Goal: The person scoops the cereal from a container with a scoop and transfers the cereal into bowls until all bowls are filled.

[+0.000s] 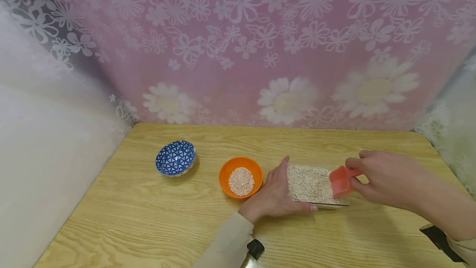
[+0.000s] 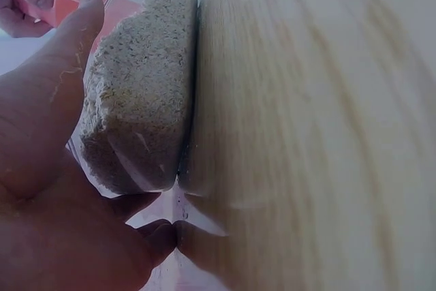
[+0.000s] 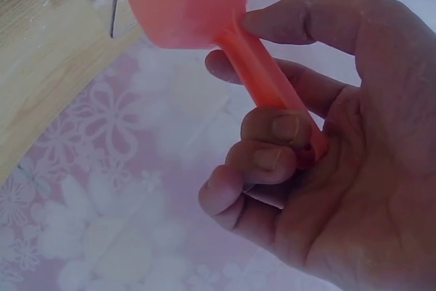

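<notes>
A clear rectangular container [image 1: 343, 202] filled with oat flakes [image 1: 310, 183] stands on the table, right of the middle. My left hand [image 1: 273, 193] grips its left end, thumb along the near side and fingers at the end wall. In the left wrist view the thumb [image 2: 85, 22] lies across the container's upper edge. My right hand [image 1: 386, 177] holds a coral-pink scoop [image 1: 340, 181] by its handle, with the scoop's head at the right end of the oats. The right wrist view shows curled fingers [image 3: 269, 158] round the handle.
Just left of my left hand stands an orange bowl [image 1: 223, 177] with pale grains [image 1: 241, 181] in it. Farther left is a blue-and-white patterned bowl [image 1: 176, 158], which looks tilted. A flowered pink cloth [image 1: 230, 73] hangs behind the wooden table [image 1: 148, 218].
</notes>
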`<state>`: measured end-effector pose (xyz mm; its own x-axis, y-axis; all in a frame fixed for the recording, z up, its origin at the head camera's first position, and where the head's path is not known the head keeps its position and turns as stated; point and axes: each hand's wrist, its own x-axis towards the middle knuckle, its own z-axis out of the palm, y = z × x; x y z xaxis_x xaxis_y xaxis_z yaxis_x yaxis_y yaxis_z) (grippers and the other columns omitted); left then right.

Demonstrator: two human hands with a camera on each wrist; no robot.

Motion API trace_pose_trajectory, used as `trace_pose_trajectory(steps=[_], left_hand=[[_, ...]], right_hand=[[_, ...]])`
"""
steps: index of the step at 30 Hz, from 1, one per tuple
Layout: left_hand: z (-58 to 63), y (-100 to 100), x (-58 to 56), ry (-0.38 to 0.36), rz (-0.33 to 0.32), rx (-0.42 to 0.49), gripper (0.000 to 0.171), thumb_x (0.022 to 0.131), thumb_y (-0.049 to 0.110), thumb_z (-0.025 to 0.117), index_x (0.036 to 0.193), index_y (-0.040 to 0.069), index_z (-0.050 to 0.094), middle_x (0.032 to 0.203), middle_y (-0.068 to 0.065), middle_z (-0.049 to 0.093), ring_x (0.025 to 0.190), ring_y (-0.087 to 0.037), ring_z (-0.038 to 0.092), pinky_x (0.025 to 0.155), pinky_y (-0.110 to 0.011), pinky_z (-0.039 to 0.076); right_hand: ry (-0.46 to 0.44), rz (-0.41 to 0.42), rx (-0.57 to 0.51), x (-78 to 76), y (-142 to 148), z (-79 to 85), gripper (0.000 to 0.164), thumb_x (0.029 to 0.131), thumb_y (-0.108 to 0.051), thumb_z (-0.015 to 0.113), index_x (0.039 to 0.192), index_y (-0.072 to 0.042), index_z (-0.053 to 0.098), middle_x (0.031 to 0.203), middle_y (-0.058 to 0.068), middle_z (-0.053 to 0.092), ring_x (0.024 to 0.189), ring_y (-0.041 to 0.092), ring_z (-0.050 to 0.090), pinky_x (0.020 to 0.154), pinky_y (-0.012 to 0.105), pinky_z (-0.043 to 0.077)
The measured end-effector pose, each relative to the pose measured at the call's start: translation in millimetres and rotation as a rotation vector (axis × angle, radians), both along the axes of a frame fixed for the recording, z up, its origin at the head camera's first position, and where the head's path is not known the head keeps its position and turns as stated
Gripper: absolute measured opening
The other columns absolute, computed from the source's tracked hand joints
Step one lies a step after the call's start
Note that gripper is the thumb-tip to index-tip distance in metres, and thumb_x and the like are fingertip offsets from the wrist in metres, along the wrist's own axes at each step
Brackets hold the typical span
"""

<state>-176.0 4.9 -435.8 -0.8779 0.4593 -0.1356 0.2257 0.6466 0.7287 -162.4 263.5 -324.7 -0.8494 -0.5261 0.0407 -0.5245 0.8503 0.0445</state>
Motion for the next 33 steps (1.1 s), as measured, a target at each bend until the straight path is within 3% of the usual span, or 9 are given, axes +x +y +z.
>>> trace_pose_trajectory(steps=[6,14,20,25,29,33], left_hand=[[-0.1,-1,-1.8,-0.005,-0.003,0.006,0.132,0.074,0.066,0.082,0.164,0.033,-0.007,0.17,-0.004,0.02,0.156,-0.023,0.023,0.121,-0.049,0.038],[-2.0,-2,-3.2,-0.014,0.005,0.016,0.132,0.072,0.065,0.084,0.164,0.036,-0.007,0.17,-0.003,0.021,0.156,-0.022,0.024,0.12,-0.05,0.038],[-2.8,-2,-2.6,-0.004,-0.002,0.002,0.132,0.073,0.066,0.084,0.164,0.035,-0.008,0.171,-0.003,0.02,0.156,-0.023,0.024,0.121,-0.049,0.037],[-2.2,-1,-2.7,0.002,-0.009,-0.014,0.134,0.073,0.066,0.083,0.163,0.036,-0.01,0.171,-0.002,0.018,0.156,-0.022,0.023,0.123,-0.048,0.035],[-1.5,0,-3.3,0.014,-0.013,-0.03,0.134,0.073,0.066,0.083,0.164,0.033,-0.009,0.171,-0.001,0.018,0.156,-0.021,0.023,0.123,-0.047,0.035],[-0.4,0,-3.5,0.008,-0.016,-0.032,0.132,0.074,0.066,0.083,0.164,0.032,-0.008,0.171,-0.001,0.018,0.156,-0.022,0.023,0.123,-0.047,0.034]], right_hand=[[0.013,-0.001,-0.017,-2.7,-6,-1.6,0.008,0.085,-0.023,0.073,0.092,-0.022,0.07,0.076,-0.01,0.056,0.058,0.003,0.039,0.05,0.024,0.034],[-0.024,0.01,-0.062,-4.8,1,-9.9,0.015,0.086,-0.025,0.076,0.099,-0.02,0.071,0.081,-0.01,0.06,0.061,0.001,0.047,0.052,0.025,0.041],[-0.002,0.047,-0.158,-4.8,13,-26.4,0.017,0.086,-0.024,0.08,0.1,-0.021,0.072,0.084,-0.015,0.061,0.063,-0.005,0.051,0.056,0.024,0.046],[0.045,0.106,-0.255,-3.8,22,-43.0,0.025,0.082,-0.02,0.084,0.103,-0.022,0.071,0.09,-0.017,0.066,0.072,0.0,0.062,0.06,0.026,0.05],[0.073,0.138,-0.356,-1.9,30,-57.9,0.031,0.08,-0.013,0.085,0.106,-0.021,0.071,0.094,-0.013,0.071,0.078,-0.003,0.063,0.059,0.024,0.049],[0.065,0.119,-0.446,1.8,36,-71.7,0.034,0.081,-0.008,0.084,0.11,-0.02,0.072,0.097,-0.008,0.074,0.082,-0.006,0.063,0.059,0.022,0.05]])
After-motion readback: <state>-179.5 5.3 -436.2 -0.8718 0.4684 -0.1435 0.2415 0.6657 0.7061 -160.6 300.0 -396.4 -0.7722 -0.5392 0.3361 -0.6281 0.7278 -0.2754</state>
